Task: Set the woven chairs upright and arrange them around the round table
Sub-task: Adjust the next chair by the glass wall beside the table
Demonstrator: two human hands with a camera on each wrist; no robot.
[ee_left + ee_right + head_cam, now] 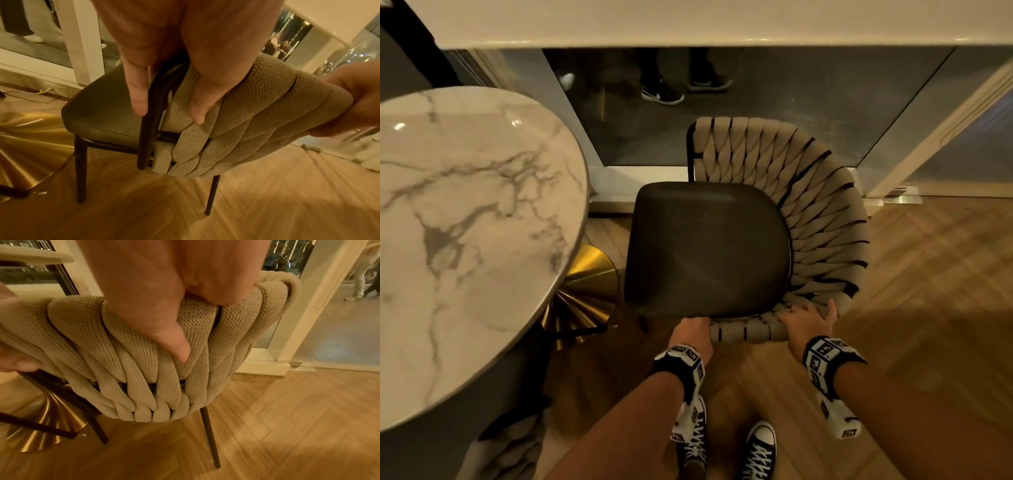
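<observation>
A woven chair (822, 212) with a beige strap back and a dark seat (705, 250) stands upright on its legs, just right of the round marble table (465, 205). I stand behind the chair. My left hand (692, 331) grips the left end of the back's top rim, with fingers (139, 91) curled over the black frame tube (152, 113). My right hand (808, 318) holds the rim further right, its fingers over the top and its thumb (172, 340) pressed on the outer straps (133, 369).
The table's gold pedestal base (585, 291) sits close to the chair's left legs. A glass wall (791, 102) with a white sill lies right behind the chair, with another person's feet (664, 92) beyond it. Part of a second woven chair (510, 445) shows under the table's near edge.
</observation>
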